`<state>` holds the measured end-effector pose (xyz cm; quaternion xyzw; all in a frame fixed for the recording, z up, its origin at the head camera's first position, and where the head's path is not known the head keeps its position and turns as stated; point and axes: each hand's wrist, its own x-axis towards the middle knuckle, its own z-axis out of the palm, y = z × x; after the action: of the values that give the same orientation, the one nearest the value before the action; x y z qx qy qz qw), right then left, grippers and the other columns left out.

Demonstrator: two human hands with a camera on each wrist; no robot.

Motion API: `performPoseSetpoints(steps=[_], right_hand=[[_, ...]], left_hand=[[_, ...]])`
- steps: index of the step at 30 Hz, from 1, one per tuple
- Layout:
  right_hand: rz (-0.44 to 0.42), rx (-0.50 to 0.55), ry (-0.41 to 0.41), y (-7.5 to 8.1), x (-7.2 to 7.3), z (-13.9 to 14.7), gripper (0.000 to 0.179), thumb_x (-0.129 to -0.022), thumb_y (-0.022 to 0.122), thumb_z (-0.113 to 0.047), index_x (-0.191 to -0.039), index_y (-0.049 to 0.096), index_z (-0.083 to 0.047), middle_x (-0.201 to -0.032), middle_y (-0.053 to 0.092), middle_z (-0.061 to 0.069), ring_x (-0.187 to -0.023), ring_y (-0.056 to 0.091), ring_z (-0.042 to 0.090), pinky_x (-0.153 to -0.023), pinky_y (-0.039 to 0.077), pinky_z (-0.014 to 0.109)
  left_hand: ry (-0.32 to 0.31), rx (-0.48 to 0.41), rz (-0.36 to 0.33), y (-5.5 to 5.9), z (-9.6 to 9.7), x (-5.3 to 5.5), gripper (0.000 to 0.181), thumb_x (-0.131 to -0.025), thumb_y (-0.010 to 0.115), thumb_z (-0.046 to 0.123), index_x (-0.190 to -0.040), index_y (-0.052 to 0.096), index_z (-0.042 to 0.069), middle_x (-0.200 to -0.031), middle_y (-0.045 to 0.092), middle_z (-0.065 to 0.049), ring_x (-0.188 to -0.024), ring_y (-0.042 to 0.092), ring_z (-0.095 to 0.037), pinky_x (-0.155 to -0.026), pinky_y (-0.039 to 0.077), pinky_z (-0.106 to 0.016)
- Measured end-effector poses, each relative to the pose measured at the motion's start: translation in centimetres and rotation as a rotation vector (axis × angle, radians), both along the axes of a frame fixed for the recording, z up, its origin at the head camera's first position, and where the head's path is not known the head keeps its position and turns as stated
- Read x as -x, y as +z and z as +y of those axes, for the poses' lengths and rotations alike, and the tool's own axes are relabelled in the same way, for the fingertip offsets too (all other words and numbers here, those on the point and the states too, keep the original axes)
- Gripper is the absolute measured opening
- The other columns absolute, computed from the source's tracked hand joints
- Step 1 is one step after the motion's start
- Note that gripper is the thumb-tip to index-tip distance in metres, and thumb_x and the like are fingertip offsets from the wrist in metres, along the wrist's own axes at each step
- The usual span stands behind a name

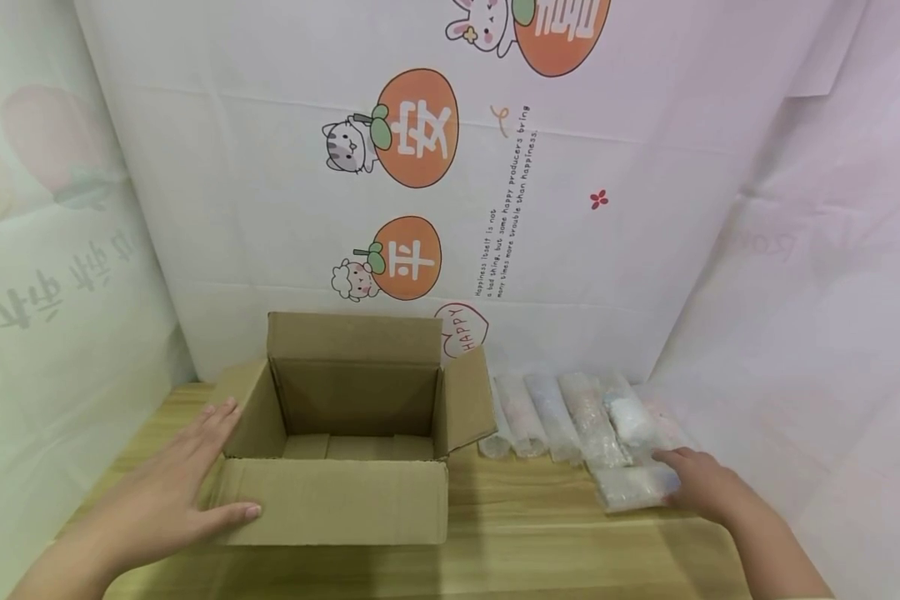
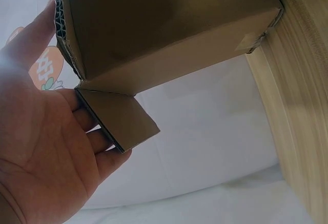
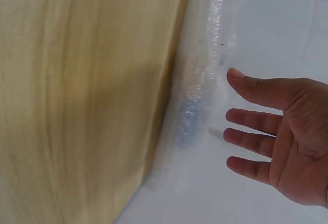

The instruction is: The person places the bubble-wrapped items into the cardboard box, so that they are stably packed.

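An open cardboard box (image 1: 333, 500) stands on the wooden table with its flaps folded outward. My left hand (image 1: 157, 492) rests on the box's left and front flaps, fingers straight; in the left wrist view the fingers lie behind a small flap (image 2: 120, 119). To the right of the box lie several bubble-wrapped packages (image 1: 551, 412), side by side. My right hand (image 1: 705, 483) is beside the nearest package (image 1: 633, 487), which lies crosswise in front of the others. In the right wrist view that hand (image 3: 287, 137) has its fingers extended and apart, with nothing between them.
A white printed cloth (image 1: 292, 183) hangs behind the table, with similar cloth on the left (image 1: 52, 250) and right (image 1: 832, 333) sides. The wooden table top (image 1: 540, 542) runs in front of the box and packages.
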<state>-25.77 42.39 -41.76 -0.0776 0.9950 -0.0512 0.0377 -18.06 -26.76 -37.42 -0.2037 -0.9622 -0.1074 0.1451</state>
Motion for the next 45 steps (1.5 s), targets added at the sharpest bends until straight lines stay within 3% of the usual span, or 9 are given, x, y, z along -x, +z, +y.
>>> performPoseSetpoints(steps=[15, 24, 32, 36, 45], right_hand=[[0.033, -0.023, 0.012, -2.5, 0.6, 0.8, 0.065, -0.065, 0.087, -0.022, -0.122, 0.061, -0.003, -0.125, 0.057, 0.028, -0.109, 0.053, 0.054, -0.070, 0.048, 0.067], [0.031, -0.052, -0.007, -3.1, 1.0, 0.9, 0.076, -0.065, 0.087, -0.025, -0.130, 0.056, -0.002, -0.125, 0.054, 0.030, -0.110, 0.050, 0.055, -0.069, 0.049, 0.065], [0.049, -0.096, -0.002, -3.3, 0.8, 0.8, 0.070, -0.069, 0.085, -0.024, -0.130, 0.058, -0.004, -0.116, 0.057, 0.021, -0.105, 0.051, 0.047, -0.065, 0.050, 0.057], [0.074, -0.108, 0.006, -2.8, 0.6, 0.7, 0.061, -0.068, 0.080, -0.018, -0.125, 0.063, -0.006, -0.109, 0.058, 0.014, -0.100, 0.053, 0.042, -0.060, 0.049, 0.051], [0.086, -0.074, 0.022, -1.2, 0.3, 0.6, 0.057, -0.064, 0.078, -0.017, -0.119, 0.066, -0.006, -0.101, 0.057, 0.012, -0.089, 0.055, 0.036, -0.058, 0.049, 0.052]], left_hand=[[-0.005, -0.014, -0.014, 0.1, 0.0, 0.0, 0.110, -0.082, 0.064, 0.066, -0.159, 0.005, 0.015, -0.165, 0.009, -0.011, -0.152, 0.009, -0.034, -0.108, -0.015, -0.007], [-0.008, -0.012, -0.002, 0.0, 0.1, 0.1, 0.110, -0.082, 0.065, 0.066, -0.159, 0.005, 0.015, -0.165, 0.010, -0.010, -0.152, 0.008, -0.033, -0.107, -0.014, -0.006], [-0.001, -0.011, 0.001, -0.2, 0.1, 0.1, 0.111, -0.081, 0.065, 0.068, -0.160, 0.006, 0.016, -0.165, 0.012, -0.010, -0.152, 0.011, -0.032, -0.106, -0.015, -0.005], [-0.001, -0.012, -0.005, -0.1, 0.1, 0.1, 0.110, -0.082, 0.065, 0.067, -0.160, 0.005, 0.016, -0.166, 0.010, -0.009, -0.152, 0.009, -0.032, -0.107, -0.015, -0.006], [0.010, -0.016, -0.016, 0.0, 0.1, 0.0, 0.110, -0.082, 0.064, 0.068, -0.160, 0.004, 0.018, -0.166, 0.008, -0.008, -0.152, 0.009, -0.032, -0.104, -0.015, -0.004]])
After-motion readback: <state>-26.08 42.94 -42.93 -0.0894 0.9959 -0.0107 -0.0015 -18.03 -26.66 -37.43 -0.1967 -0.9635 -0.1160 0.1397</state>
